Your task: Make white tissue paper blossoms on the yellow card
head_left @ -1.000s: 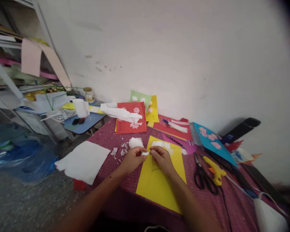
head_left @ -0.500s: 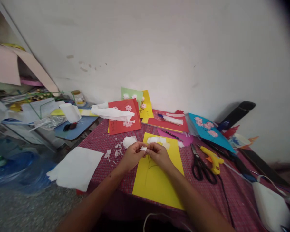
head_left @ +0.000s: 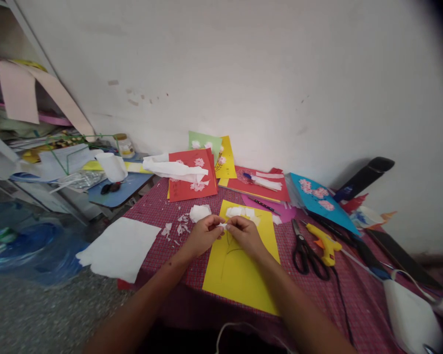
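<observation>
Pinching a white paper scrap [head_left: 223, 225] between narrowed fingertips of left hand [head_left: 202, 237] and right hand [head_left: 246, 238], above yellow sheet [head_left: 239, 281]; brought together from slightly apart a second ago; apparently now working it two-handed.

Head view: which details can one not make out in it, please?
Head view, white scrap: shape hidden by left hand and right hand.
Head view, yellow sheet: part lies behind right hand.
Head view, red card: writing too small.
Head view, white cord: cut by bottom edge.

Pale scuffed wall [head_left: 243, 73], speckled grey floor [head_left: 99, 312], seemingly metal shelving [head_left: 30, 35]
</observation>
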The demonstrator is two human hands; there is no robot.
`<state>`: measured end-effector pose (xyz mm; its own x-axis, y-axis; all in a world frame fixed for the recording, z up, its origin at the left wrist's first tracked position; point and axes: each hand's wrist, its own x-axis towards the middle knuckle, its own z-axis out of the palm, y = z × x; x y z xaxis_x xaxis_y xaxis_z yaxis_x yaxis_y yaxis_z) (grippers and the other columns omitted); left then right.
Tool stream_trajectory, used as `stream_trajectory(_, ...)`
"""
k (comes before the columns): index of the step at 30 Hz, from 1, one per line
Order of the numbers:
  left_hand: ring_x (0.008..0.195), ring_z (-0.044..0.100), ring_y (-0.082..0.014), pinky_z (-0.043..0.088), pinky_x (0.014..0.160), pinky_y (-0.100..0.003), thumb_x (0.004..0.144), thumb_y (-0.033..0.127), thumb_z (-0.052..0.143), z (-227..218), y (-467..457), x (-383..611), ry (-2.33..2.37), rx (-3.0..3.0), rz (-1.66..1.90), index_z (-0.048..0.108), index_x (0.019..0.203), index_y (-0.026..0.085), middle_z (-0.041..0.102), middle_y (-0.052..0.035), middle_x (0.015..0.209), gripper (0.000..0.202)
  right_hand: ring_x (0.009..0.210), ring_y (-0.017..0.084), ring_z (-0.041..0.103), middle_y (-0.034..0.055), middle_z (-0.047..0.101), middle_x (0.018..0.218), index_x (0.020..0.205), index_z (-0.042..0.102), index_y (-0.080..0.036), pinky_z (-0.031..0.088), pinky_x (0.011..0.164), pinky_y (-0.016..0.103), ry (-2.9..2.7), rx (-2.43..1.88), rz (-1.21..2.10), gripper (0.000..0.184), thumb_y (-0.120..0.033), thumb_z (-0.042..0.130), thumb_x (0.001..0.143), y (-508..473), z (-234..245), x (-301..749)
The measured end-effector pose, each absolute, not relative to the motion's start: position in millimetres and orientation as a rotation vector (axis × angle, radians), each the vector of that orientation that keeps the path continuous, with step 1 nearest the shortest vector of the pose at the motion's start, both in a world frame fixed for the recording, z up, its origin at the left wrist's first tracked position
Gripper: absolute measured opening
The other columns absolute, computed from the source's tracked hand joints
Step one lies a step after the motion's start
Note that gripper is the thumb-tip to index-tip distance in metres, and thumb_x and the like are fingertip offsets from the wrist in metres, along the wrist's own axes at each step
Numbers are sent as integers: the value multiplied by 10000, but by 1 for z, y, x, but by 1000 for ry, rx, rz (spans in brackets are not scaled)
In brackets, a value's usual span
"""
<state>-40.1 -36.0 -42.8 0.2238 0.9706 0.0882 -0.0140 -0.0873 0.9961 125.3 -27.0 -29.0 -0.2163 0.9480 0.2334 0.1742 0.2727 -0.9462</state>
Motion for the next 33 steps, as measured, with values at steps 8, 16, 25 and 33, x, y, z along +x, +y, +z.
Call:
stream_trajectory(8,684,514,-105,405,614,-210,781,249,602,-37,-40,-42,1001,1485,1111,599,1039,165,603,-15,849,272,462,98,357,-49,449,514,722,593,-183,262,454,231,-1424,-1098,1292,145,-321,620,755,-27,-32,127)
stream_trajectory(16,563,398,-92,277,513,-212,832,398,541,-38,-42,-44,1096,1588,984,624,819,126,502,19,649,285,453,91,369,-48,470,505,692,582,-177,262,444,225,-1330,-1062,1321,132,-291,635,732,-26,-34,128)
stream_trajectory(25,565,320,-90,226,511,-215,847,418,504,-29,-46,-45,1090,1602,1024,558,687,135,380,41,600,330,453,83,346,-54,453,515,718,572,-174,246,439,222,-1416,-1051,1301,170,-320,632,782,-26,-35,127)
stream_trajectory(33,535,319,-85,220,504,-222,837,439,521,-34,-42,-45,1098,1563,1028,581,695,133,387,46,575,343,482,86,367,-50,449,554,754,585,-172,284,463,223,-1474,-1031,1259,177,-338,626,800,-28,-33,126)
